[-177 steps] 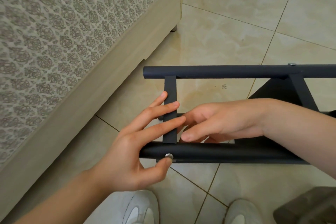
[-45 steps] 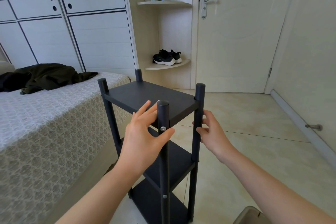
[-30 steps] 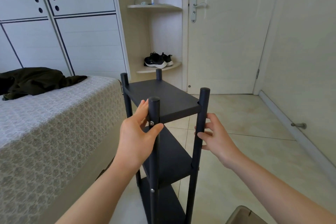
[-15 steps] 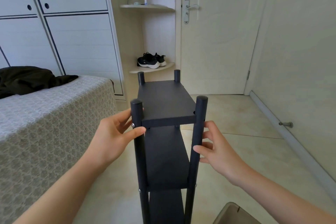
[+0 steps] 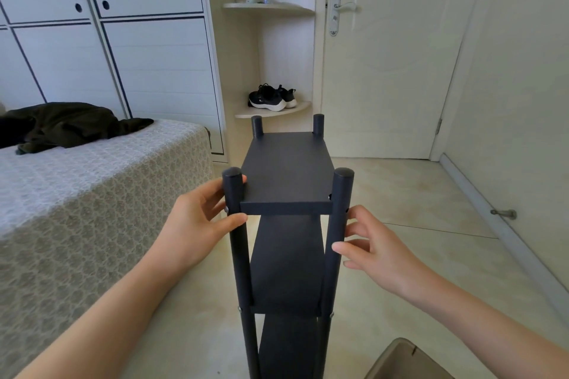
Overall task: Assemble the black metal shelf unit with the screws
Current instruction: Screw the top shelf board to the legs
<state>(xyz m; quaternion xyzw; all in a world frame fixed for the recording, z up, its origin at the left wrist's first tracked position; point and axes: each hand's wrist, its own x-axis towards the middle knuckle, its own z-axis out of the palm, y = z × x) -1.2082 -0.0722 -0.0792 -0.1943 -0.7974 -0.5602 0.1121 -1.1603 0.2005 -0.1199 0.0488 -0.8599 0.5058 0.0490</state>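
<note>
We hold the upright shelf unit (image 5: 286,181), left hand (image 5: 197,224) grip curled round its near-left post (image 5: 243,271), right hand (image 5: 378,252) grip loose, thumb touching the near-right post (image 5: 337,194).

Dark garment (image 5: 61,126) on patterned bed (image 5: 92,209); black sneakers (image 5: 272,98) on corner shelf (image 5: 271,110).
</note>
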